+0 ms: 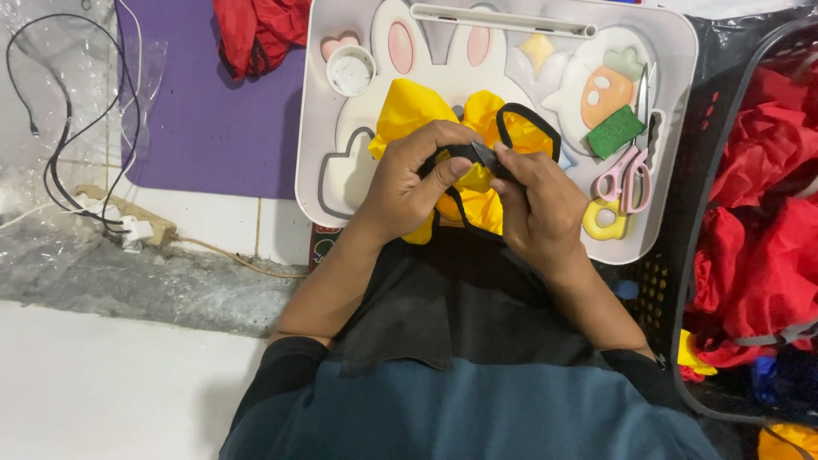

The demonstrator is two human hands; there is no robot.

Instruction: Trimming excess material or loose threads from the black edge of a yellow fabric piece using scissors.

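Fingertips of both hands meet on a small black buckle (482, 156) at the middle of the picture. The left hand (413, 183) curls in from seven o'clock, thumb pressed flat along the buckle's near side; the right hand (535, 204) comes from five o'clock, index and thumb pinched tight on the same piece. A thin black strap (530, 115) loops up from it toward one o'clock. Under the hands bunches crumpled, glossy yellow fabric (415, 109), resting on a white plastic tray (673, 102) moulded with rabbit shapes. At three o'clock lie pink-handled scissors (626, 175) and a green sponge block (615, 130); at eleven, a round white cap (350, 71). Crinkled red fabric (754, 230) fills a black basket (682, 213) far right.
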